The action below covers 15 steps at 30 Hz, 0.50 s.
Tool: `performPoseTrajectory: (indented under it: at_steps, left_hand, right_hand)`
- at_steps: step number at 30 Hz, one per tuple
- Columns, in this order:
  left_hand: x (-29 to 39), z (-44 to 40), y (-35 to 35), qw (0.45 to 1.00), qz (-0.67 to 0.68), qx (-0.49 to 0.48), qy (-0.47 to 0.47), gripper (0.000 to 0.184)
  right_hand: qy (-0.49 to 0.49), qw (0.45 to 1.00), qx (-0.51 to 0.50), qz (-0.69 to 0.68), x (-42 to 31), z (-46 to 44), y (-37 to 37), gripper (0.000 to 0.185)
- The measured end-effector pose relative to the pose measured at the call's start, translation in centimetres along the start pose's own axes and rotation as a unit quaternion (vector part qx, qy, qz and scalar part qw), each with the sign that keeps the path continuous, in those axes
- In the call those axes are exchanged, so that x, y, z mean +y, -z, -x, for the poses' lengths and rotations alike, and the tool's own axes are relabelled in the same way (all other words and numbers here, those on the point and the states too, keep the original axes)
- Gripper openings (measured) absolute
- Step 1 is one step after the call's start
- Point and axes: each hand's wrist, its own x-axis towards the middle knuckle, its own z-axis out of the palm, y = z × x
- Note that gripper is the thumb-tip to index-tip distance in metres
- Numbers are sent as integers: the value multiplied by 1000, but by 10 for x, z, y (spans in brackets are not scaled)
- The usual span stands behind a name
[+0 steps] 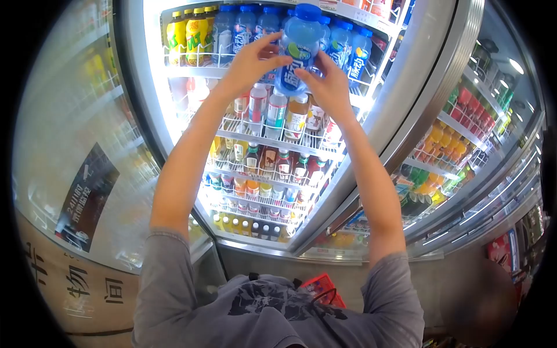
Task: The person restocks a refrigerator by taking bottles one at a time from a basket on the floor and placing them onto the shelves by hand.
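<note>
A blue drink bottle [302, 36] with a blue cap and a lime on its label is held upright before the top shelf. My left hand [254, 62] grips its left side, thumb across the label. On its right side my right hand [328, 86] closes with thumb and fingers. Behind it stand more blue bottles [245, 29] of the same look in rows. Yellow-labelled bottles [196, 36] stand at the left end of that shelf.
The lit refrigerator has several wire shelves with drinks, including clear and amber bottles [297, 116] just below my hands. Its glass door [75, 127] stands swung open at left. Another stocked cooler [458, 133] is at right. A red basket [325, 289] is low near my body.
</note>
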Motion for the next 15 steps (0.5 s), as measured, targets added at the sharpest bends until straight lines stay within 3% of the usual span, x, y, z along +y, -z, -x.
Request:
performPoseTrajectory:
  at_steps: [2,10,13,15]
  left_hand:
    - [7,-12,10,1000,-15,-1,-17,66]
    - [-13,-48,18,997,32,40,-61,67]
    - [-28,-56,15,994,-50,44,-92,72]
    - [-35,-59,10,992,-73,46,-97,76]
  right_hand:
    - [49,999,17,-7,8,-22,-5,64]
    - [52,992,8,117,4,-65,-16,62]
    - [102,990,25,96,31,-76,-25,63]
    - [97,993,14,65,49,-81,-31,74]
